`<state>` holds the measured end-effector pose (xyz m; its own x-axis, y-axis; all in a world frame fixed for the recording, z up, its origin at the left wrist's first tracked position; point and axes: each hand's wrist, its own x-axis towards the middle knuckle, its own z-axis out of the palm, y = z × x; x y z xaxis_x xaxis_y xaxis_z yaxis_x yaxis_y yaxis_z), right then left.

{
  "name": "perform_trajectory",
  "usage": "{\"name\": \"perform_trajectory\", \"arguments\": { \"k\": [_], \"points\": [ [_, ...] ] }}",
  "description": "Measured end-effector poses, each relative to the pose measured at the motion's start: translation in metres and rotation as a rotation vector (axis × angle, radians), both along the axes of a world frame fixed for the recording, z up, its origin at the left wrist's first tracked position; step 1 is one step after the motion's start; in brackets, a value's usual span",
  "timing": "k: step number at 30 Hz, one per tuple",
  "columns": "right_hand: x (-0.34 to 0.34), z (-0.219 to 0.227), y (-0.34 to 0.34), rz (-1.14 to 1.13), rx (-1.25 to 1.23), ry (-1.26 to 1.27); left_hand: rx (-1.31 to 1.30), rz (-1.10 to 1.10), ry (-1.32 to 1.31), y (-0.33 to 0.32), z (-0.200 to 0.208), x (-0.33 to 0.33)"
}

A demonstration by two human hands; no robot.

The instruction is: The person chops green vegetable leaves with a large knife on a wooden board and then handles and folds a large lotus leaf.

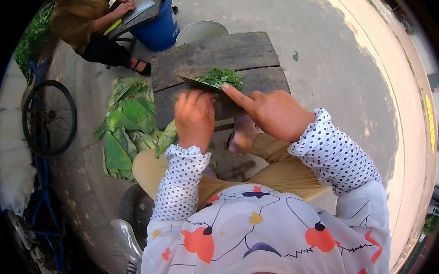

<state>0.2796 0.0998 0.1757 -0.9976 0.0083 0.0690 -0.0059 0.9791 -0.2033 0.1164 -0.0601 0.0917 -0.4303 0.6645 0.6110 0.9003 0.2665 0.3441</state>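
On the dark wooden table (187, 64), my right hand (279, 114) grips a kitchen knife (197, 82), its index finger stretched along the blade and its handle hidden in my palm. Close against the near side of the blade, my left hand (195, 116) has its fingers curled down over green leaves; most of what it presses is hidden beneath it. A pale green leaf (167, 138) sticks out by my left wrist, over the table's near edge. Just beyond the blade lies a small heap of shredded greens (223, 77).
A pile of large green leaves (126, 124) lies on the ground left of the table. Behind the table stand a pale round tub (201, 30) and a blue bucket (158, 29). A person (89, 25) works at another table, far left. A wheel (49, 117) stands at left.
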Motion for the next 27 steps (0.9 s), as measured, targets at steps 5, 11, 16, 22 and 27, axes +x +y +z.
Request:
{"name": "perform_trajectory", "arguments": {
  "k": [5,11,16,22,27],
  "points": [
    [-0.012,-0.019,0.016,-0.039,-0.038,0.069,-0.018,0.03,0.035,0.002,0.009,0.004],
    [0.006,0.004,0.01,-0.044,-0.012,0.035,-0.011,0.04,-0.02,0.001,0.002,0.0],
    [0.035,0.021,0.006,-0.034,0.037,-0.045,-0.003,0.025,-0.049,0.002,0.003,0.004],
    [0.029,0.016,0.001,-0.019,0.025,-0.066,0.042,0.001,-0.046,0.001,-0.002,0.002],
    [-0.004,-0.006,0.002,-0.014,-0.035,-0.03,-0.012,0.025,-0.012,-0.001,0.001,0.002]
  ]
}}
